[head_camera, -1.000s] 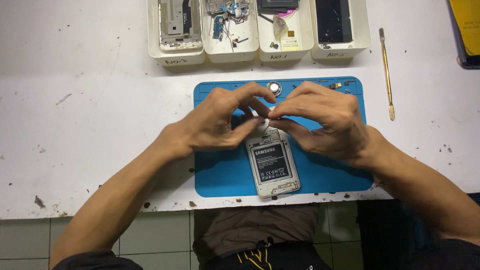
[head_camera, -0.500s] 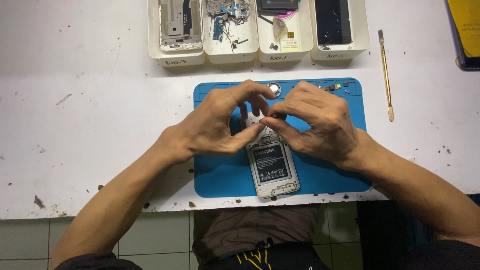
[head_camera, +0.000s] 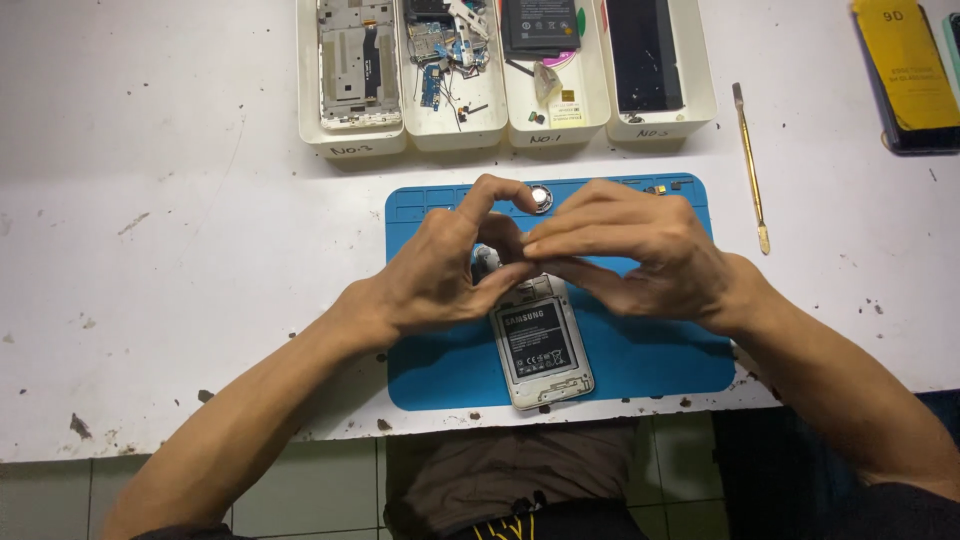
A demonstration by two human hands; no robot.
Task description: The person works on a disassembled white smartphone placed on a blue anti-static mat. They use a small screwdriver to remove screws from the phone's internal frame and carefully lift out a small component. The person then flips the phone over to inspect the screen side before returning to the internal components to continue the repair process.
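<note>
An opened phone (head_camera: 541,345) with its back cover off and its dark battery showing lies on a blue work mat (head_camera: 660,350). My left hand (head_camera: 445,265) and my right hand (head_camera: 630,250) meet over the phone's top end, fingertips pinched together on a small part there. What the fingertips grip is hidden. The left thumb rests against the phone's upper edge.
Four white trays (head_camera: 510,125) at the back hold a phone frame, loose circuit parts, a battery and a dark screen. A small round part (head_camera: 541,197) lies on the mat's top edge. A thin metal pry tool (head_camera: 750,165) lies to the right; yellow-and-black packets (head_camera: 905,70) sit far right.
Both hands stay pinched over the phone's top end. The phone and hands have shifted only slightly on the mat.
</note>
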